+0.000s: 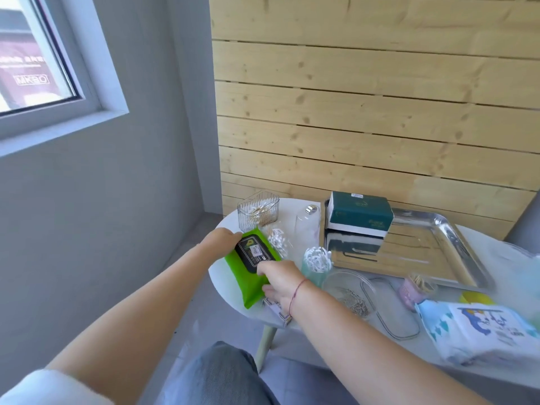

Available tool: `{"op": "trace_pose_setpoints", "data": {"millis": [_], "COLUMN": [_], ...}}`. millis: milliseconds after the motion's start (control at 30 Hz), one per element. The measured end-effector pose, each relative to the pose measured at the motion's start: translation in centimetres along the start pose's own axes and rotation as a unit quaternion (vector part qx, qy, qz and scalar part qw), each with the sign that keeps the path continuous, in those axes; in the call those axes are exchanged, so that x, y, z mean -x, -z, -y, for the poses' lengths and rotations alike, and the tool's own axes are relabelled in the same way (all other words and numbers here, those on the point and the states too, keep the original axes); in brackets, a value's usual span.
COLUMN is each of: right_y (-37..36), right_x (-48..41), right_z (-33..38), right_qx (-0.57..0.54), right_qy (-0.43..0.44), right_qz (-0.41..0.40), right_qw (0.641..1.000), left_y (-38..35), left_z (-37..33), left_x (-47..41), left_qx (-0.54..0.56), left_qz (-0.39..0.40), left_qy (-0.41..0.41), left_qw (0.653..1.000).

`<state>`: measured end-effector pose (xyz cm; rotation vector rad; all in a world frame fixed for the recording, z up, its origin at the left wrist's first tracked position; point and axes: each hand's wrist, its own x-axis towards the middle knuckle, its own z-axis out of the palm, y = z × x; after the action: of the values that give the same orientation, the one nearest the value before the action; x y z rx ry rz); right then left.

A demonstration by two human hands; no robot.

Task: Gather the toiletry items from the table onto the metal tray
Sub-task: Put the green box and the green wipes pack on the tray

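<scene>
A green pack of wet wipes point(248, 280) with a black lid lies at the left end of the white table point(295, 209). My left hand point(220, 236) grips its far end and my right hand point(279, 280) grips its near end. The metal tray point(444, 247) sits at the back right, with a dark green tissue pack point(361, 213) in its far left corner. A clear box of cotton swabs point(258, 210), a small bag of swabs point(277, 239), a clear bottle point(306, 222) and a green cup of swabs point(315, 263) stand around the wipes.
A clear dish of pins point(349, 290), an oval clear lid point(391, 308), a pink toothpick jar point(416, 289), a yellow object point(474, 296) and a blue-and-white wipes pack point(479, 331) lie along the near side. A wooden slat wall stands behind the table.
</scene>
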<state>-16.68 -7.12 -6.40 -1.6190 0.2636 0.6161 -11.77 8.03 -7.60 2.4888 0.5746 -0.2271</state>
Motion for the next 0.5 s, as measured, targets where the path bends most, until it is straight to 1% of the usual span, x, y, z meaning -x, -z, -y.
{"op": "trace_pose_setpoints", "data": {"millis": [67, 133, 200, 267, 333, 400, 433, 500], "right_y": [-0.1, -0.3, -0.3, -0.1, -0.1, -0.5, -0.7, -0.6], "right_x": [0.2, 0.2, 0.3, 0.3, 0.6, 1.3, 1.7, 2.6], "right_z": [0.2, 0.2, 0.0, -0.2, -0.3, -0.1, 0.2, 1.0], "right_qx": [-0.035, -0.048, -0.045, -0.045, -0.052, -0.059, -0.062, -0.048], "right_qy": [-0.002, -0.007, -0.013, -0.013, -0.022, -0.017, -0.001, 0.059], "right_qz": [0.001, 0.003, 0.011, 0.017, 0.035, 0.061, 0.067, 0.064], "right_qw": [0.999, 0.999, 0.999, 0.999, 0.998, 0.996, 0.996, 0.995], "left_y": [0.5, 1.0, 1.7, 2.4, 3.0, 3.7, 4.2, 5.3], "left_z": [-0.5, -0.2, 0.8, 2.0, 3.1, 3.9, 4.1, 4.5], "left_x": [0.3, 0.3, 0.4, 0.5, 0.8, 1.2, 1.6, 2.5], "left_qx": [-0.016, -0.006, 0.025, 0.079, 0.115, 0.15, 0.18, 0.256], "left_qz": [0.024, 0.037, 0.07, 0.104, 0.101, 0.077, 0.067, 0.046], "left_qy": [0.008, 0.032, 0.057, 0.08, 0.085, 0.081, 0.078, 0.068], "left_qw": [1.0, 0.999, 0.996, 0.988, 0.985, 0.982, 0.978, 0.963]}}
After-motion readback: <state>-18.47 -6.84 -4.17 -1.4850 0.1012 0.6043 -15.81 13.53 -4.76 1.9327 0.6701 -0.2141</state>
